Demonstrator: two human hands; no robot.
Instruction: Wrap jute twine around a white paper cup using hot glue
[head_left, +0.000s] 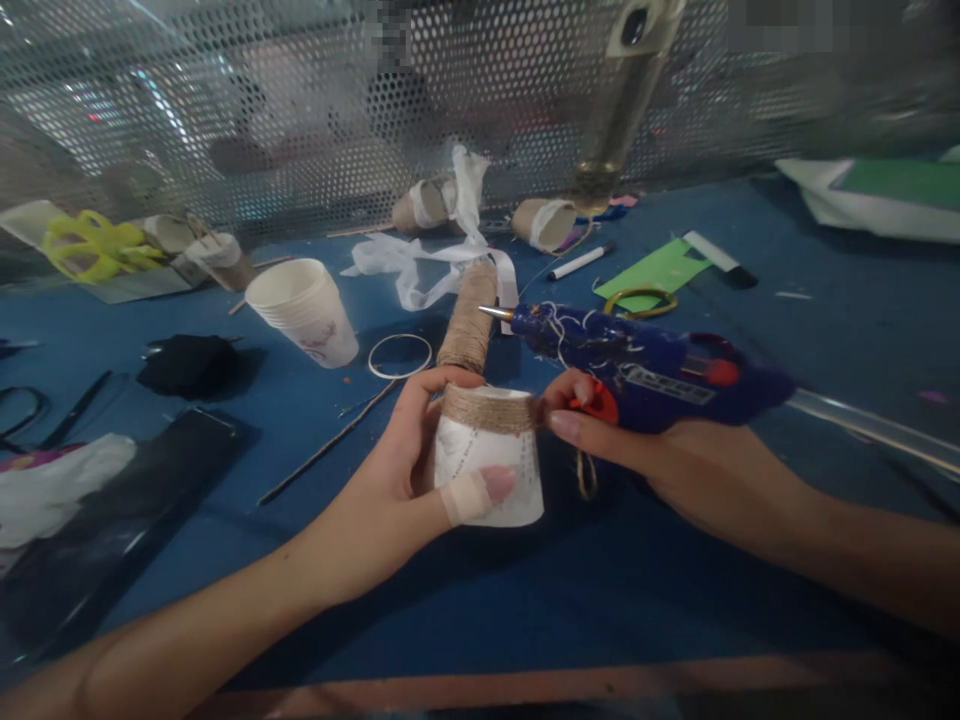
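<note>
My left hand point(420, 460) is closed around an upside-down white paper cup point(491, 455), its bandaged thumb across the front. Brown twine point(487, 408) is wound in a band round the cup's upper part. In my right hand point(637, 440) is a blue hot glue gun point(637, 365) with a red trigger, its metal nozzle pointing left above the cup. The right thumb and forefinger also pinch the twine at the cup's right side, and a loose loop of it hangs below. Just behind the cup lies a roll of twine point(471, 315).
Stacked paper cups point(304, 310) stand at left of the roll. White ribbon point(405, 262), twine-wrapped cups point(544, 223), a marker point(581, 262) and green paper point(652, 272) lie toward the back. Yellow scissors point(97, 248) are at far left. A perforated metal screen point(337, 110) bounds the table.
</note>
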